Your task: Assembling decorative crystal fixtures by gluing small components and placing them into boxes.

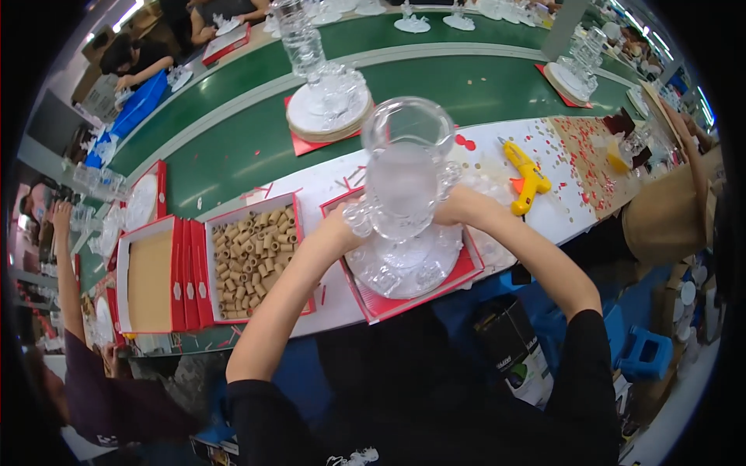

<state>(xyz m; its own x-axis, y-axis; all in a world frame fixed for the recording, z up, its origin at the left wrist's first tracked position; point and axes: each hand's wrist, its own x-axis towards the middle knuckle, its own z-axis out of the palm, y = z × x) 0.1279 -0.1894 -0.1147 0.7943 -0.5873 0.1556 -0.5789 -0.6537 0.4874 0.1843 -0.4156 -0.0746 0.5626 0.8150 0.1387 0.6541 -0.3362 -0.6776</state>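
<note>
At frame centre, the left hand (351, 220) and right hand (458, 208) grip the clear glass piece (402, 182) closed-fingered, already seated upright on its round base (404, 268); loose cardboard tubes (252, 260) remain boxed.

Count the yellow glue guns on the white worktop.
1. The yellow glue gun lies on the white worktop beyond the right hand; others may be hidden.

A single head-worn fisheye view looks steeply down from above the person's chest onto the near edge of the white counter (544, 213), facing outward across the green conveyor belt (233, 147). Forearms enter from below; straight edges bow toward the dark rim.
</note>
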